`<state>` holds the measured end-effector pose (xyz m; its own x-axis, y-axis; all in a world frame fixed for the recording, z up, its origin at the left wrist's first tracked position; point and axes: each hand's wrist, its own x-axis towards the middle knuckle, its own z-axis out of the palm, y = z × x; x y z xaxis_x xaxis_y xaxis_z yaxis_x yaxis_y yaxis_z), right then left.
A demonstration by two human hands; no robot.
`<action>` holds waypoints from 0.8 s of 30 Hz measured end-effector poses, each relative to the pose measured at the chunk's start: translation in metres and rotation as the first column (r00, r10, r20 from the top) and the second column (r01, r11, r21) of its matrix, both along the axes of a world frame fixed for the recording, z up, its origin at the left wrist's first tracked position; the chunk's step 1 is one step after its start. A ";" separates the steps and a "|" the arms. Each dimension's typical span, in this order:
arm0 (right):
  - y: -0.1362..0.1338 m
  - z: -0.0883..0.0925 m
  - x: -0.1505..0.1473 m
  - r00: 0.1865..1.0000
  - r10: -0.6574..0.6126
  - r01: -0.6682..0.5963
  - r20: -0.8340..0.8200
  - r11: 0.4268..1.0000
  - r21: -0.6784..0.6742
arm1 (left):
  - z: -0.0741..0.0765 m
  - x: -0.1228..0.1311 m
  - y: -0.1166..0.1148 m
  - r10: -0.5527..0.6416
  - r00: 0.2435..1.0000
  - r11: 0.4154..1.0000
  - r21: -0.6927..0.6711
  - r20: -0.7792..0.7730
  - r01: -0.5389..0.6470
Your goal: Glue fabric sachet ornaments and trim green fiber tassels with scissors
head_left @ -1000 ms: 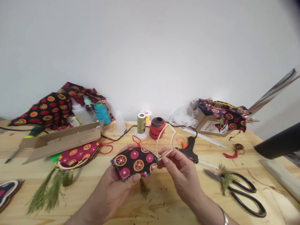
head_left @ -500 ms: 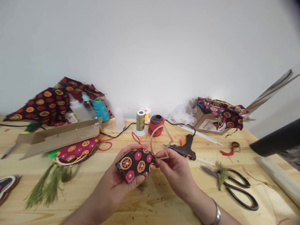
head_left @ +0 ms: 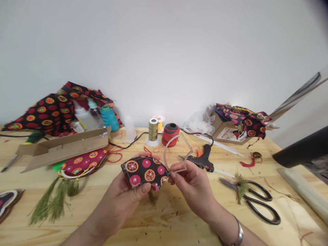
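My left hand (head_left: 121, 194) holds a small dark cloth piece (head_left: 147, 172) with round flowers on it. My thumb is on its front and my other fingers are tucked behind. My right hand (head_left: 192, 181) pinches a thin pale frame (head_left: 165, 150) between thumb and fingers. Both hands are closed on what they hold, up over the wooden table (head_left: 123, 229). The frame sticks up, and its low end is right by the right corner of the cloth. I can't tell if the two touch there.

Some of the work looks done. The cloth is cut to shape, little white beads sit on the flowers, and a red string (head_left: 147, 150) shows above its top edge. A bit of green tassel (head_left: 153, 198) shows under it, but I can't tell if it is tied on.

The frame is not fixed around the cloth, so I think that part is left. The red cloth piece (head_left: 80, 163) on my left has a pale rim and green tassels, so it looks further along than mine.

The glue gun (head_left: 203, 160) lies just past my right hand, and the scissors (head_left: 229, 183) lie to the right of it. I am holding neither one.
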<state>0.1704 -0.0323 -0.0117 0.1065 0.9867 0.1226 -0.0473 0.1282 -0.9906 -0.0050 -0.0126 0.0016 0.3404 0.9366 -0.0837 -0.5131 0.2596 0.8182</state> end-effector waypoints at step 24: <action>0.007 -0.020 0.003 0.957 0.186 -0.113 0.221 0.946 -0.303 | 0.002 -0.008 -0.003 -0.265 0.960 0.962 -0.036 0.094 0.269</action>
<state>0.1733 -0.0252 -0.0314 -0.0425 0.9859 -0.1618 0.2034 -0.1500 -0.9675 -0.0128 -0.0160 0.0040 0.5854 0.8063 -0.0854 -0.4885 0.4348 0.7565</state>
